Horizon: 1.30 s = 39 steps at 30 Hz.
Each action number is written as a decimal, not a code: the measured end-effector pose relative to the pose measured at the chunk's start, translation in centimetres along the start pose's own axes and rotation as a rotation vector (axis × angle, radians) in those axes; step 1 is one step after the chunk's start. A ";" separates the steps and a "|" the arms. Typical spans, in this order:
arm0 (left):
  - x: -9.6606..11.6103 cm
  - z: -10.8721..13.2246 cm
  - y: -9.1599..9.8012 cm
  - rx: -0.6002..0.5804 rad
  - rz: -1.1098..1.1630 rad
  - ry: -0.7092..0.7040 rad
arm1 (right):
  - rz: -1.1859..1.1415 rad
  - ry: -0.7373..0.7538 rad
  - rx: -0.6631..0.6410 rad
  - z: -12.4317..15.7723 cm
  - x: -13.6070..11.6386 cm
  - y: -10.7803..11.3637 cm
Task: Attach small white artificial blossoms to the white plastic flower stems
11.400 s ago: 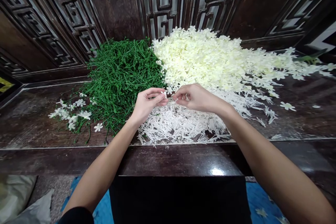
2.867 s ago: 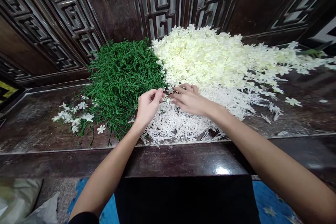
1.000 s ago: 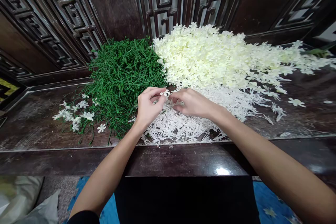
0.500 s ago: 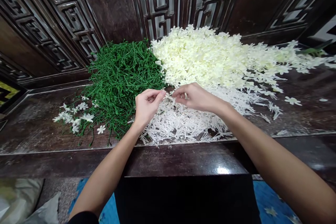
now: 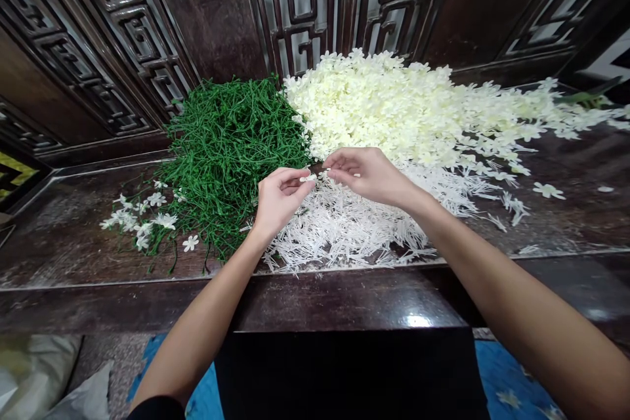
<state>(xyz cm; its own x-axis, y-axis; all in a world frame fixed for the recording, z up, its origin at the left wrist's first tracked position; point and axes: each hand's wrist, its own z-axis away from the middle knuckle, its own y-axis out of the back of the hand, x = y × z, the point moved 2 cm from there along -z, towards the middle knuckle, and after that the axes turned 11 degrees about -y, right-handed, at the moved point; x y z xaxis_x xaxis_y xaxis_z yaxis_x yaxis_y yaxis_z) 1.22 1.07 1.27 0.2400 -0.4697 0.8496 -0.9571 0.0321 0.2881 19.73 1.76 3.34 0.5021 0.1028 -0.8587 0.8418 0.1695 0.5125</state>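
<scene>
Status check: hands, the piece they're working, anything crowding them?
Left hand and right hand pinch one small white flower piece between fingertips. Held just above white stamen pile. Green stem heap left, cream petal heap behind; nothing blocking.

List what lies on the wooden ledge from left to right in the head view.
Finished sprigs with white flowers → green stem pile → left hand → right hand → lone flower.

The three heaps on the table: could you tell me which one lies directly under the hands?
The heap of thin white sprigs, nearest the table edge; the green and cream heaps lie behind.
</scene>
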 end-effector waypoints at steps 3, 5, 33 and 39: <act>-0.1 0.1 -0.4 -0.029 0.098 0.001 | -0.181 -0.026 0.018 0.2 -0.3 -0.4; -0.2 0.2 -0.6 -0.038 0.168 -0.006 | -0.243 -0.029 0.005 0.4 -0.4 -0.7; -0.1 0.2 -0.1 0.000 -0.073 -0.261 | -0.004 0.032 -0.046 0.7 -0.7 0.0; -0.1 0.3 -0.4 -0.073 -0.119 -0.351 | 0.081 0.194 0.059 0.7 -0.9 -0.6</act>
<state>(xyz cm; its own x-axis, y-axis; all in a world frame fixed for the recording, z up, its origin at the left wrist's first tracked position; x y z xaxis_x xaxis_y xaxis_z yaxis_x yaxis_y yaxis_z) 1.48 0.86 0.94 0.2662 -0.7472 0.6089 -0.9089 0.0159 0.4168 18.93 0.84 3.85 0.5257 0.3016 -0.7954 0.8132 0.0964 0.5740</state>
